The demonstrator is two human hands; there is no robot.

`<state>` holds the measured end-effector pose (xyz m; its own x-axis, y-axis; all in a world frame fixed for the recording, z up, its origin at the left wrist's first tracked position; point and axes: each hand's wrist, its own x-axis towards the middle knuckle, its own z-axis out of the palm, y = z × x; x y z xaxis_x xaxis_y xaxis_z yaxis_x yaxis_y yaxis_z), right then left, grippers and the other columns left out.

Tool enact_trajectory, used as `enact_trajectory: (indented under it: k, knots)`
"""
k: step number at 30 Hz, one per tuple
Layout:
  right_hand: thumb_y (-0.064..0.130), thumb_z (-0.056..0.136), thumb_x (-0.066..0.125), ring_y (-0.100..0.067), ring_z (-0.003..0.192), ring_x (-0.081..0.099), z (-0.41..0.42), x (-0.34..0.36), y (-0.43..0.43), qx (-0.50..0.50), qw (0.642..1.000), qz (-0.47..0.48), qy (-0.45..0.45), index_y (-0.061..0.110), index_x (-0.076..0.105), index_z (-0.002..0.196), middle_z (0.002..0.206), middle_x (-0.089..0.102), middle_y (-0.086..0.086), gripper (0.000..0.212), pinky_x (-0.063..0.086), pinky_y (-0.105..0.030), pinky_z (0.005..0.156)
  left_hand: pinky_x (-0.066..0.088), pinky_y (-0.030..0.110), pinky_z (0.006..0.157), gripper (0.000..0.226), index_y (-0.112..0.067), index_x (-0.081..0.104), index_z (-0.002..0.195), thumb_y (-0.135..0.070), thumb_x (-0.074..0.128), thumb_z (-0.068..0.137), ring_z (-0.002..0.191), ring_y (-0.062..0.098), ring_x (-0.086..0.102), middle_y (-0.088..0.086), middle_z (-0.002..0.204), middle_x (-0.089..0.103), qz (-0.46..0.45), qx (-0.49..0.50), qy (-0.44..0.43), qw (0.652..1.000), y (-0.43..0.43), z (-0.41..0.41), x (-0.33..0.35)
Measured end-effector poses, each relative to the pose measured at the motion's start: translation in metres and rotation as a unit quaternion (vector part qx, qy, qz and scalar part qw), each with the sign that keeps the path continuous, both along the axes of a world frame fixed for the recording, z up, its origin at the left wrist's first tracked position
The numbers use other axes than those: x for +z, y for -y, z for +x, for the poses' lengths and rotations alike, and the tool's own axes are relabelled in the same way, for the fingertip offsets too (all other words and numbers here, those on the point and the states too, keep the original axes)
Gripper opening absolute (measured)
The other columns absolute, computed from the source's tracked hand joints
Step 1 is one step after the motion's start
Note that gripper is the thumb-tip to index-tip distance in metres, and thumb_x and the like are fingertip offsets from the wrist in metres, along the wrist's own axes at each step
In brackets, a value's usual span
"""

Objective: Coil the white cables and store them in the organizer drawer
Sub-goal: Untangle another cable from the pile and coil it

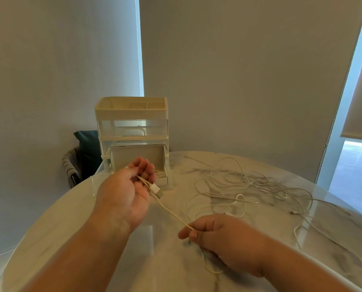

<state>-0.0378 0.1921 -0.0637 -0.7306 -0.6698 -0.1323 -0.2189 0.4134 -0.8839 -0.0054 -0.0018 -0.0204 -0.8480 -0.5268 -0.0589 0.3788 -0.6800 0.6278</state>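
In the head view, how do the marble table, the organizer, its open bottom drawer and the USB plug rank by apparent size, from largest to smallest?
1. marble table
2. organizer
3. open drawer, partly hidden by the left hand
4. USB plug, clearly smallest, though nearer the camera than the organizer

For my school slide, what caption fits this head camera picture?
Left hand and right hand hold a cable before the open drawer; more cables beside.
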Motion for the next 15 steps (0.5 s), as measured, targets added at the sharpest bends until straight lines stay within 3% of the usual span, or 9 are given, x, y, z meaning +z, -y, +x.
enact_trajectory:
  k: [3,7,10,11,13,15]
  knots:
    - [0.022,0.096,0.064,0.005,0.042,0.045,-0.002,0.002,-0.002,-0.032,0.998,-0.023,-0.043,0.02,0.075,0.106,0.048,0.054,0.02,0.014,0.032,-0.008,0.048,0.054,0.031,0.086,0.024,-0.006,0.063,0.109,-0.003,0.04,0.104,0.091,0.02,0.073,0.011,0.102,0.073,-0.047,0.002,0.002,0.999,0.002,-0.004,-0.003]
    - [0.024,0.092,0.069,-0.003,0.048,0.04,-0.001,0.003,-0.002,-0.075,0.993,-0.064,-0.062,0.022,0.075,0.093,0.051,0.049,0.015,0.006,0.034,-0.019,0.053,0.05,0.034,0.097,0.031,-0.008,0.061,0.111,0.002,0.033,0.104,0.104,0.021,0.069,0.012,0.117,0.07,-0.116,0.018,0.006,0.993,0.002,-0.012,-0.005]
    - [0.024,0.091,0.069,-0.008,0.047,0.038,-0.001,0.007,-0.004,-0.097,0.992,-0.065,-0.041,0.006,0.071,0.087,0.051,0.048,0.008,0.019,0.033,-0.021,0.051,0.052,0.028,0.094,0.034,-0.015,0.064,0.108,0.004,0.035,0.103,0.104,0.016,0.07,0.004,0.112,0.073,-0.242,0.049,-0.011,0.969,-0.004,-0.008,-0.008]
    - [0.019,0.092,0.067,-0.011,0.047,0.04,0.0,0.01,-0.005,-0.097,0.991,-0.087,-0.001,0.003,0.071,0.086,0.051,0.047,0.004,0.018,0.035,-0.023,0.051,0.052,0.023,0.092,0.036,-0.02,0.064,0.109,0.003,0.037,0.103,0.107,0.011,0.069,-0.002,0.111,0.073,-0.348,0.077,-0.018,0.934,-0.007,-0.005,-0.012]
    - [0.008,0.094,0.06,-0.017,0.049,0.045,0.003,0.017,-0.008,-0.085,0.977,-0.16,0.112,0.005,0.073,0.081,0.053,0.046,-0.002,0.019,0.04,-0.027,0.052,0.049,0.017,0.094,0.037,-0.027,0.065,0.116,-0.002,0.041,0.102,0.11,0.0,0.064,-0.015,0.114,0.07,-0.589,0.146,-0.032,0.794,-0.012,0.003,-0.021]
    - [0.008,0.09,0.059,-0.02,0.051,0.049,0.003,0.025,-0.012,-0.071,0.941,-0.245,0.222,0.005,0.073,0.08,0.053,0.043,-0.004,0.018,0.046,-0.032,0.055,0.048,0.016,0.096,0.036,-0.029,0.065,0.115,-0.004,0.044,0.099,0.107,-0.004,0.062,-0.024,0.119,0.064,-0.72,0.177,-0.039,0.669,-0.016,0.006,-0.022]
